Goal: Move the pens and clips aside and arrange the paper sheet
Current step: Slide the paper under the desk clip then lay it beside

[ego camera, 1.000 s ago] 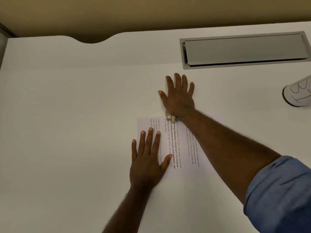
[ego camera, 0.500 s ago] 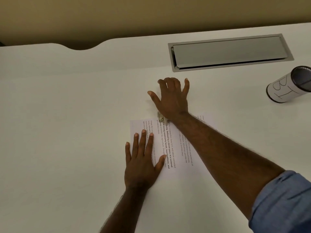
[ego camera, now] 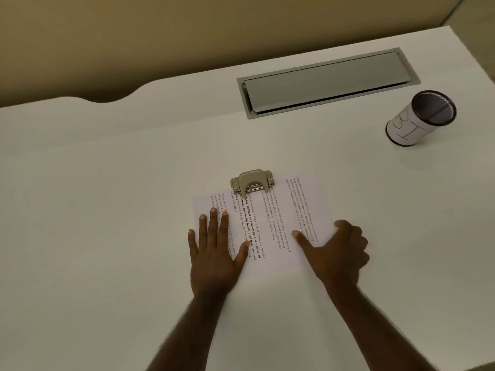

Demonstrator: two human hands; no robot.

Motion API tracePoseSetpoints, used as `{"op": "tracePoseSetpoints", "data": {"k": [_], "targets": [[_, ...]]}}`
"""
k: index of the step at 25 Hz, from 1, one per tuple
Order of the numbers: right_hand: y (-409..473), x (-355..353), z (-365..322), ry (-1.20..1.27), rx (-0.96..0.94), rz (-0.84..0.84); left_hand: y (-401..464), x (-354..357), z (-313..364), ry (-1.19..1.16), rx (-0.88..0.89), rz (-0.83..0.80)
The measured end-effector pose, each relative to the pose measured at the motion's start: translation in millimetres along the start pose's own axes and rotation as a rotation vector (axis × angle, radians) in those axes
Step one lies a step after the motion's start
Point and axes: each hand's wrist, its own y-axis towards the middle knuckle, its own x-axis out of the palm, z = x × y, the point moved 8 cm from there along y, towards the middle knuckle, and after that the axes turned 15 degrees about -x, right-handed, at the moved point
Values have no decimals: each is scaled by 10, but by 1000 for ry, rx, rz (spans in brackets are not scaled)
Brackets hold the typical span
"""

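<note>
On the white counter (ego camera: 107, 210), the printed white paper sheet (ego camera: 278, 220) lay under a brass spring clip (ego camera: 251, 182). Your left hand (ego camera: 214, 250) pressed flat, empty; your right hand (ego camera: 334, 250) pinned the sheet's edge with its thumb, fingers loosely curled. Squaring the sheet seemed next.

Two bare hands and forearms are in view. The left hand (ego camera: 214, 253) enters from the 6 o'clock edge of the frame; the right hand (ego camera: 334, 253) enters from about 5 o'clock. Both forearms are uncovered up to the frame edge, with fine hair visible along their outlines. The fingernails are short and unpainted. Neither hand nor wrist carries rings, a watch, bands or gloves.
</note>
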Motion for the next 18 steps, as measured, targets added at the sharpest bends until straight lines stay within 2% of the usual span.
{"op": "tracePoseSetpoints", "data": {"k": [3,11,15,18], "targets": [[-33,37,-91,7,14,-37,-10,-4,5,1,-1,-6],[168,55,147,206,246,-233,-12,-5,1,-15,14,17],[194,115,185,317,267,-235,-14,-1,-2,-11,16,18],[201,117,202,478,284,-171,-15,3,-5,-10,15,11]]}}
